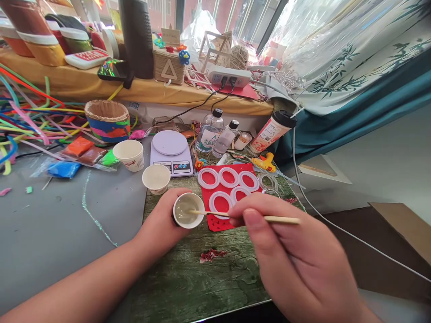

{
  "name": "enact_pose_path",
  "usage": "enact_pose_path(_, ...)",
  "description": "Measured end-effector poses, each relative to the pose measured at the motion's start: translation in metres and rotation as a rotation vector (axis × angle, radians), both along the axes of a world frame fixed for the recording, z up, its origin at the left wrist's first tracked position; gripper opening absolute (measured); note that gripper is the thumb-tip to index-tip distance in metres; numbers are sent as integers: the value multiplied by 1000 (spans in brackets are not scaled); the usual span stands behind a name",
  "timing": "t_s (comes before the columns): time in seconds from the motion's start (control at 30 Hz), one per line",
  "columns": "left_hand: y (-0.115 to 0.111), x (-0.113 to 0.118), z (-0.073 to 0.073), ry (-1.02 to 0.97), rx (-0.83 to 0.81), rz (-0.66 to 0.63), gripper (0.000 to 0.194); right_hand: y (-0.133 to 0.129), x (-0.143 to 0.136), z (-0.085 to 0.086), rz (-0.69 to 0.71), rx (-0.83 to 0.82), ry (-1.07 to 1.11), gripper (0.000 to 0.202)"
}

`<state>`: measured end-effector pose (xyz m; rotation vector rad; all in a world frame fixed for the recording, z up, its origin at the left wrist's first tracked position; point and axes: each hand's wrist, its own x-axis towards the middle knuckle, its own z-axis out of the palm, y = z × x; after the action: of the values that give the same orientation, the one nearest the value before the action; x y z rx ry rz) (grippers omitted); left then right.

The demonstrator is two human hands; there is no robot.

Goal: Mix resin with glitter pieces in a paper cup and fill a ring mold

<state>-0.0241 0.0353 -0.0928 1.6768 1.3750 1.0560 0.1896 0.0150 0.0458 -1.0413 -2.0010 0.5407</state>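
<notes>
My left hand (164, 217) is wrapped round a small paper cup (202, 202) whose opening faces me. Clear liquid (184, 213) with a glossy surface lies in it. Between the thumb and fingers of my right hand (286, 237) is a thin wooden stick (281, 219), its far end dipped in the liquid. Just beyond my hands, ring-shaped silicone molds (220, 204) rest on a red sheet (215, 224), partly hidden by my right hand. Two more paper cups (156, 177) (128, 154) stand past my left hand.
A white digital scale (171, 152) stands behind the cups. To its right are two clear bottles (208, 134) (226, 139), a tumbler (269, 132) and a yellow glue gun (264, 162). Clay packets (81, 150) and coloured pipe cleaners (33, 116) crowd the left. A white cable (330, 220) hangs at right.
</notes>
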Motion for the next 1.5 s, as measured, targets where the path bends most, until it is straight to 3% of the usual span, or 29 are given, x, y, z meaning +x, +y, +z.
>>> enact_pose_path(0.23, 1, -1, 0, 4, 43, -20, 39, -8, 9, 2, -141, 43, 149, 19)
enact_pose_path(0.5, 0, -1, -1, 11, 20, -16, 41, -22, 11, -7, -254, 48, 172, 22)
enact_pose_path(0.63, -1, -1, -2, 11, 57, -18, 41, -18, 14, -10, -170, 65, 114, 22)
enact_pose_path(0.73, -1, -1, 0, 10, 83, -18, 37, -12, 16, -21, -117, -3, 82, 23)
enact_pose_path(0.87, -1, -1, 2, 11, 65, -17, 37, -7, 15, -47, -233, -205, 360, 20)
enact_pose_path(1.0, -1, -1, 2, 9, 45, -18, 40, 0, 17, -63, -393, -287, 718, 22)
enact_pose_path(1.17, -2, -1, 3, 4, 10, -6, 43, 5, 23, -58, -489, -244, 883, 20)
enact_pose_path(1.5, -2, -2, 5, 10, 4, -13, 40, 5, 26, -44, -521, -155, 909, 21)
